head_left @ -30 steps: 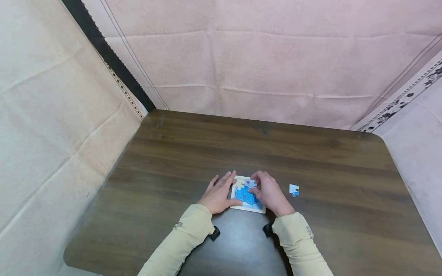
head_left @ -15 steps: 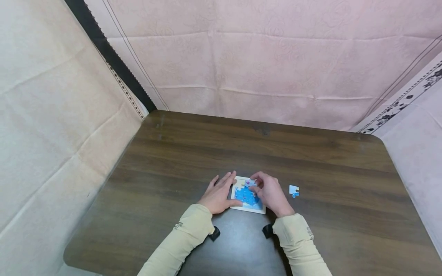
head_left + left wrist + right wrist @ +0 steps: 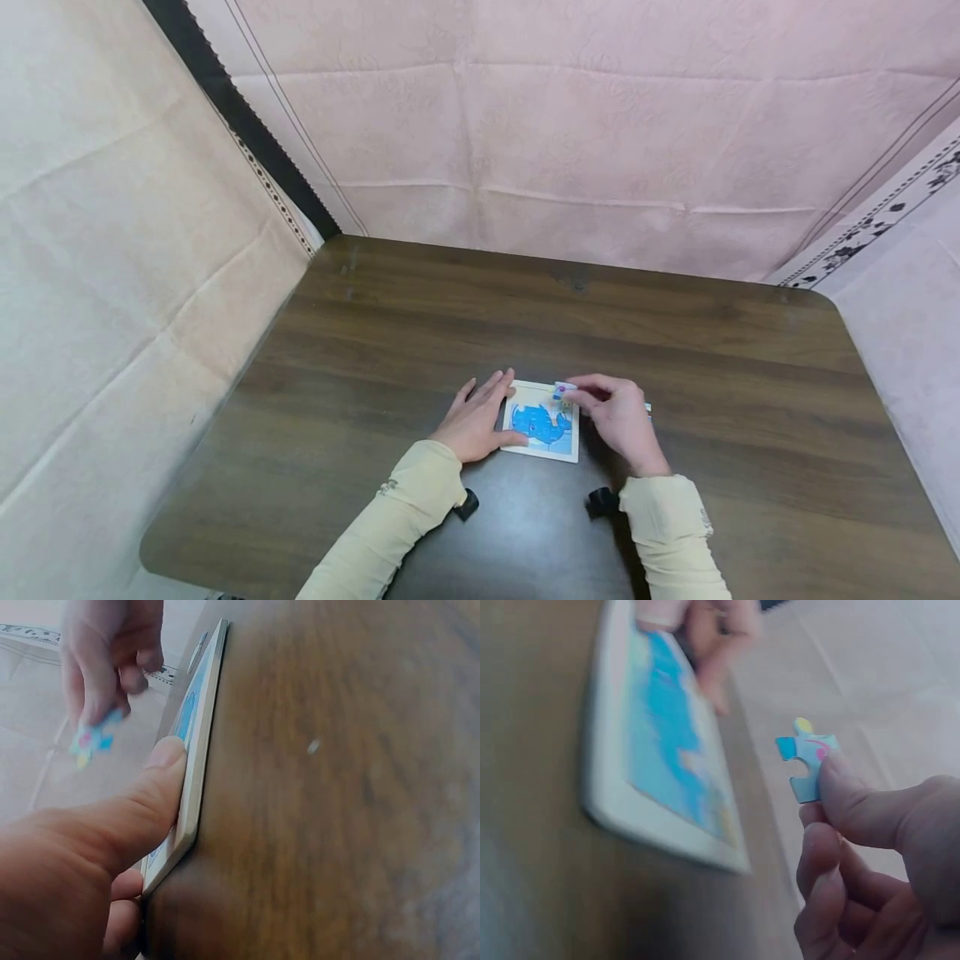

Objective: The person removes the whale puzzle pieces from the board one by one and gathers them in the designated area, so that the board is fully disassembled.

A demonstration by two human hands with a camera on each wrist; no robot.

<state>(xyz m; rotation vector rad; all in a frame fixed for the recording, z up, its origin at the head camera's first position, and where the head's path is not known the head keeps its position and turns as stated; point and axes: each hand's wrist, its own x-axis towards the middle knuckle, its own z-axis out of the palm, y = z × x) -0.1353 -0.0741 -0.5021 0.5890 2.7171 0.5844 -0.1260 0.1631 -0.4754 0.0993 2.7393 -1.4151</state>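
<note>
A light-framed jigsaw board (image 3: 555, 457) with a blue picture lies on the table. My left hand (image 3: 476, 427) rests along its left side, fingers extended and spread, the thumb on the frame near the close corner. Between thumb and forefinger, my right hand (image 3: 621, 417) pinches a jigsaw piece (image 3: 808, 759), pale blue with a pink swirl and a yellow knob. That piece is raised above the board's far right corner. The left wrist view also shows the pinched piece (image 3: 94, 740), blurred. A gap shows in the picture's upper part.
Another jigsaw piece (image 3: 648, 410) lies on the table right of the board, mostly hidden behind my right hand. The brown wooden table (image 3: 420, 333) has pale cloth walls (image 3: 525, 150) behind it and at both sides.
My right hand has lifted the piece out of the board and moved right and up with it, now covering most of the loose piece. My left hand has stayed in place.
</note>
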